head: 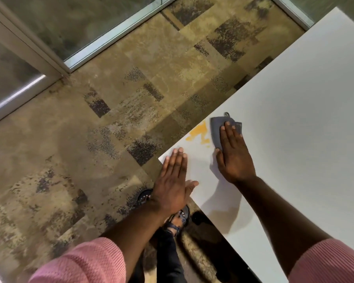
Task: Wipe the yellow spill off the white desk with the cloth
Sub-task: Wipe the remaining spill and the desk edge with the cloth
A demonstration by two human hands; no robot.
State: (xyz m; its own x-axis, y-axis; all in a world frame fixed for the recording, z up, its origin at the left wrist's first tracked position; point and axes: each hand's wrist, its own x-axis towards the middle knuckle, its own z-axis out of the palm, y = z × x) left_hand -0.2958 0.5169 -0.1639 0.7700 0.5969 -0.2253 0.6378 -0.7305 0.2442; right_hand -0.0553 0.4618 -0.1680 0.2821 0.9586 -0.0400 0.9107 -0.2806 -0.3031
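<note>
A yellow spill [199, 133] lies near the left edge of the white desk [305, 111], close to its corner. Just right of the spill, a folded grey cloth [216, 129] rests flat on the desk. My right hand [233, 158] presses down on the cloth with straight fingers, covering its right half. My left hand [175, 180] lies flat, palm down, on the desk corner, fingers together, holding nothing. The cloth's left edge is close beside the spill; whether they touch is unclear.
Mottled brown carpet [90, 139] spreads left of the desk. A glass wall with a metal frame [74, 64] runs along the far side. My sandalled feet [180, 219] stand below the desk corner. Pink sleeves cover both upper arms.
</note>
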